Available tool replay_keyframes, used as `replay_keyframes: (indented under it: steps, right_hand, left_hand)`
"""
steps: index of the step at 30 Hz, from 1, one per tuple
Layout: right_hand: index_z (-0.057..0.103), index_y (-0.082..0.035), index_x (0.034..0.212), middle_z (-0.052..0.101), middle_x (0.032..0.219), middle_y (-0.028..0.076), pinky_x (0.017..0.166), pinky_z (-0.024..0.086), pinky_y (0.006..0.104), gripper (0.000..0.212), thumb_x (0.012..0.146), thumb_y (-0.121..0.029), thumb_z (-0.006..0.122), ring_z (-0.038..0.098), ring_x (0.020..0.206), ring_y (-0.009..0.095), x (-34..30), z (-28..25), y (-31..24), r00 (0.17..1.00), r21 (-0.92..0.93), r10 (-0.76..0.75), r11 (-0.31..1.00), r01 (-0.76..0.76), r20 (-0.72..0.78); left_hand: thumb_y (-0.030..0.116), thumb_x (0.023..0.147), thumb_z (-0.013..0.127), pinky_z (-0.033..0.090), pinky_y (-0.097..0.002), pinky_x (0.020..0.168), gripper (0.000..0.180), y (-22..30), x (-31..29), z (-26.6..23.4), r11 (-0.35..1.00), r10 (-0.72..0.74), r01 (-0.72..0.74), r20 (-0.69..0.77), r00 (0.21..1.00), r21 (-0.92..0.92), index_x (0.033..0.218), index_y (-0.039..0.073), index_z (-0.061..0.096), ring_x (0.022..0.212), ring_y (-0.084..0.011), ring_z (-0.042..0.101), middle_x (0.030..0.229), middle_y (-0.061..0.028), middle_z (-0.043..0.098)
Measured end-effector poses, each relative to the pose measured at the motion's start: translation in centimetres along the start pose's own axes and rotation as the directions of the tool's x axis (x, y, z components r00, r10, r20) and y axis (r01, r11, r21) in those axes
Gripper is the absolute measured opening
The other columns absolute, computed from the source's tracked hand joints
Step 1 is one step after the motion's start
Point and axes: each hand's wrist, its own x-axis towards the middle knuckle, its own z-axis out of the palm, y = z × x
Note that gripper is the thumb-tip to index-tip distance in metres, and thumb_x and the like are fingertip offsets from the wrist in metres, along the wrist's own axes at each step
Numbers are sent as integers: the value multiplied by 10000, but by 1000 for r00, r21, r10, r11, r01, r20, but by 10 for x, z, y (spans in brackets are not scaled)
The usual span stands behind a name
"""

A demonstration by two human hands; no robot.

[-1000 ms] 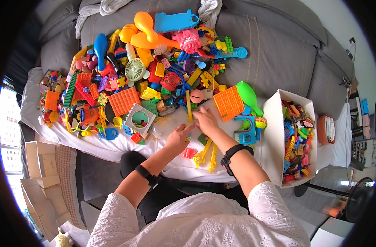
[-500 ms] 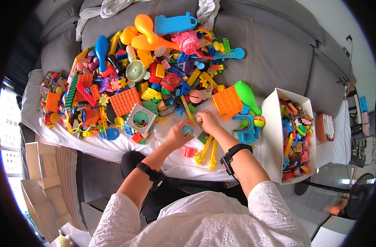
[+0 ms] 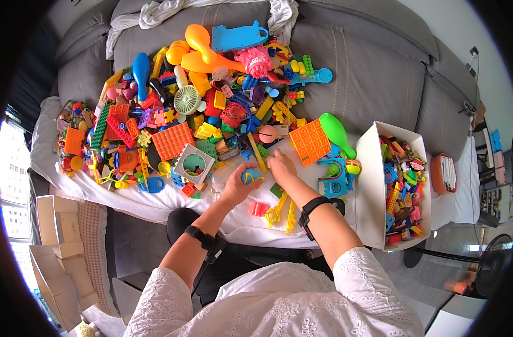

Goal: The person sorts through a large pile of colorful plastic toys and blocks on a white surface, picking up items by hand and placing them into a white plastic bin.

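Observation:
My left hand [image 3: 237, 186] is closed around a small blue round piece with some yellow on it [image 3: 249, 177]. To its right, my right hand [image 3: 281, 169] has its fingers pressed together; what they hold, if anything, is hidden. A long yellow stick [image 3: 257, 153] lies between the hands and slopes up into the toy pile. Under my right forearm are yellow toy pieces [image 3: 276, 212] with long handles and a dark green block [image 3: 276, 190]. A red translucent piece [image 3: 260, 208] rests on the white cloth just below my left hand.
A big heap of mixed toys, including an orange studded plate [image 3: 173, 140] and a grey square frame [image 3: 191, 164], covers the sofa's left and middle. On the right are a blue toy [image 3: 331, 177], a green bulb shape [image 3: 336, 135], a white box [image 3: 372, 185] full of toys and a red-brown container [image 3: 443, 173].
My left hand has turned slightly, showing more of the blue piece. My right hand has shifted a little; the small pale thing that showed at its fingertips is now hidden.

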Motion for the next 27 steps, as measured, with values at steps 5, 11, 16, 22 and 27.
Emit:
replay_keyframes:
  steps: [5, 11, 16, 22, 27]
  right_hand:
    - [637, -42, 892, 608, 968, 169, 738, 549, 414, 116, 789, -91, 617, 651, 806, 338, 4, 2, -3, 997, -7, 81, 997, -81, -11]
    - [607, -45, 884, 644, 844, 75, 682, 558, 287, 99, 865, -115, 675, 663, 707, 195, -11, -24, 22, 885, 849, 206, 257, -461, 418]
    - [599, -58, 1008, 647, 898, 48, 697, 566, 276, 166, 892, -153, 670, 664, 785, 145, -49, -60, 7, 850, 866, 218, 39, -499, 480]
    - [601, -44, 1077, 645, 840, 38, 501, 509, 234, 253, 868, -155, 693, 626, 667, 84, -106, -123, 29, 909, 956, 372, 145, -256, 187]
    - [600, -53, 1079, 637, 774, 26, 487, 461, 221, 232, 886, -161, 671, 600, 633, 79, -179, -237, 85, 826, 941, 563, 300, -156, -43]
  left_hand:
    - [162, 842, 739, 526, -263, 743, 387, -14, 7, -2, 906, -106, 120, 57, 993, -407, 1178, 122, 553, 859, -110, 618, 976, -12, 625]
    - [227, 953, 610, 583, -397, 793, 220, 10, 8, 0, 577, -313, 350, 196, 929, -737, 1146, 151, 537, 955, -157, 624, 1082, -21, 585]
    - [254, 960, 594, 557, -385, 789, 224, 6, 13, 17, 643, -337, 381, 202, 920, -665, 1157, 171, 526, 962, -171, 625, 1090, -30, 597]
    - [386, 912, 644, 499, -296, 712, 318, 59, 19, 77, 891, -318, 372, 226, 921, -260, 1157, 211, 541, 909, -105, 589, 1051, 16, 589]
    - [314, 948, 602, 503, -298, 707, 357, 133, 40, 194, 899, -36, 210, 413, 910, -385, 1268, 207, 485, 903, -113, 566, 1024, -12, 572]
